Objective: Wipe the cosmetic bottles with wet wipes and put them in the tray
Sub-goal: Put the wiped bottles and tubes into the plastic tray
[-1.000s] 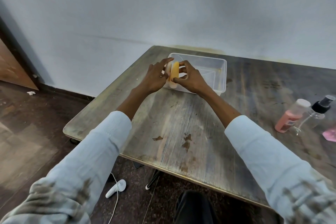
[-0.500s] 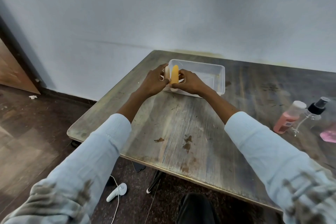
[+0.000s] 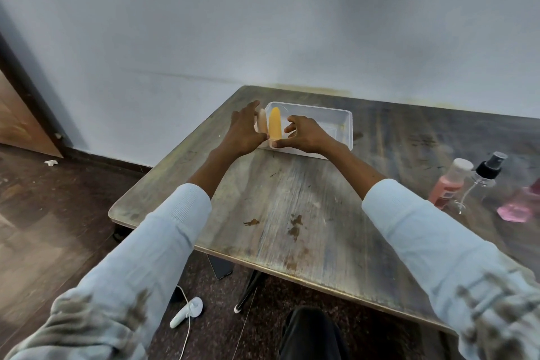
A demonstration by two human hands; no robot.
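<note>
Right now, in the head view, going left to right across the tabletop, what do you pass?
left hand → beige tube → orange tube → right hand → coral bottle → clear spray bottle → pink bottle

My right hand [image 3: 306, 134] now opens away from the orange bottle [image 3: 275, 127], fingers spread, only the thumb tip near its base. The bottle stands upright at the left end of the tray [image 3: 336, 117], beside a pale bottle [image 3: 262, 124] against my left hand [image 3: 244, 133].

Dim, even light; soft, warped edges
</note>
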